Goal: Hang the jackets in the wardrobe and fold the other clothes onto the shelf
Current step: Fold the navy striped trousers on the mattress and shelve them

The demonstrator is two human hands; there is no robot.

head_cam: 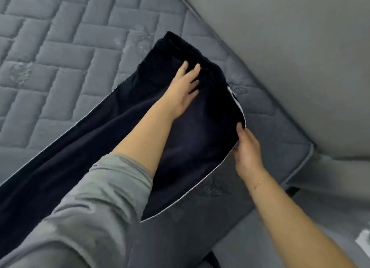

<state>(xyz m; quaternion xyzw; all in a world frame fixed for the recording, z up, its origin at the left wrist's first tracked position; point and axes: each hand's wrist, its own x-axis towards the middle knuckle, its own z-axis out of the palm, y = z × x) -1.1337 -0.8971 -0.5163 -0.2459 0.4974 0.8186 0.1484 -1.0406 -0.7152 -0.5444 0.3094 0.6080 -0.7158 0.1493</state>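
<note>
left hand flat on dark trousers, right hand pinching edge

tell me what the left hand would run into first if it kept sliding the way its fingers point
The left hand lies flat on the dark trousers, fingers pointing toward their far end. It would likely cross that bunched end first, then the quilted mattress, though depth is hard to judge.

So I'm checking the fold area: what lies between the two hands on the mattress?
Only the dark navy fabric trousers span the stretch between the left hand, pressing flat, and the right hand, pinching their edge, in the head view.
</note>
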